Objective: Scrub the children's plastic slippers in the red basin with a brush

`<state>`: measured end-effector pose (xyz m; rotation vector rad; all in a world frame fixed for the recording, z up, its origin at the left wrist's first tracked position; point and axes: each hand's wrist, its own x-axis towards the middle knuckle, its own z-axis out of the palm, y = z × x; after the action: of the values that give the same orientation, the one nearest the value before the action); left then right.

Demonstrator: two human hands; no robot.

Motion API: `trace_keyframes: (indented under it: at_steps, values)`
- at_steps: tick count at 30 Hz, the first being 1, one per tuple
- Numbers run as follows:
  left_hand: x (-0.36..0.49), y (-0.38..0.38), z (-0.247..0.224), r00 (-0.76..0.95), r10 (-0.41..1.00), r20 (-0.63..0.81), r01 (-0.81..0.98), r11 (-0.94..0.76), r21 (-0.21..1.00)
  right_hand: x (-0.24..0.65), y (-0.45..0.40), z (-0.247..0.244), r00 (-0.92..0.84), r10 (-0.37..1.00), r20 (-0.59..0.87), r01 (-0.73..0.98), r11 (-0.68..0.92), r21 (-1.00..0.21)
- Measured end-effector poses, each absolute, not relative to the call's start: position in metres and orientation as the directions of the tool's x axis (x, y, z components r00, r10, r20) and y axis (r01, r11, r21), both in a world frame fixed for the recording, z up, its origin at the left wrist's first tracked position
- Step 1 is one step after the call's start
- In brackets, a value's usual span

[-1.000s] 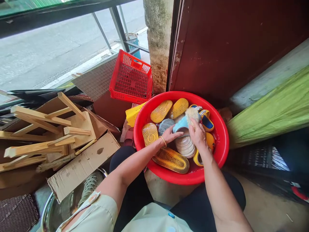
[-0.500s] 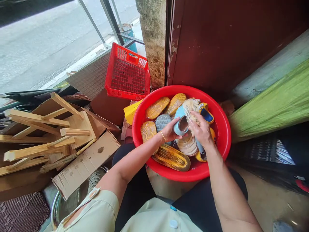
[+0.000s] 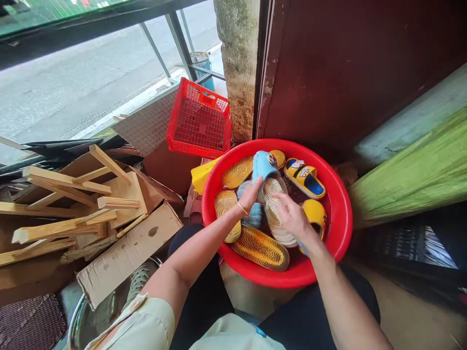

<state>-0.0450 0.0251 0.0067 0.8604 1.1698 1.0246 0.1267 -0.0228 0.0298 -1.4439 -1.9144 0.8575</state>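
A red basin (image 3: pixel 333 248) holds several sandals in water. My left hand (image 3: pixel 251 193) grips a light-blue clog (image 3: pixel 264 164) over the basin, its rounded toe pointing away from me. Beside it, my right hand (image 3: pixel 292 214) is closed on a scrub brush (image 3: pixel 273 188), whose blurred bristles are at the clog's opening. Part of the blue brush handle shows under the right palm. A yellow sandal (image 3: pixel 305 178) with a blue insole lies at the right, and a yellow sole (image 3: pixel 260 247) faces up at the near side. Pale soles lie beneath my hands.
Behind the basin at the left stands a red plastic crate (image 3: pixel 200 119). Upturned wooden stools (image 3: pixel 122 199) and a cardboard piece (image 3: pixel 127 253) are on the left. Green fabric (image 3: pixel 419 170) hangs at the right, near a dark red door (image 3: pixel 339 73).
The blue clog has turned so its toe and eye decoration show. The brush has shifted down and left against it, uncovering the yellow sandal at the right. The whole view has shifted slightly.
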Motion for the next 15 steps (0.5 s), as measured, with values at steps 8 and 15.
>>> trace_keyframes:
  at_steps: [8, 15]
  values:
    - [-0.014, -0.022, -0.005, 0.221, 0.975, -0.031, 0.108, 0.007, 0.994, 0.136, -0.004, -0.006, -0.067, 0.965, 0.253, 0.887, 0.174, -0.428]
    - [-0.042, -0.007, -0.003, 0.175, 0.984, -0.018, 0.124, -0.004, 0.992, 0.122, -0.013, 0.005, -0.146, 0.983, 0.109, 0.618, 0.176, -0.766]
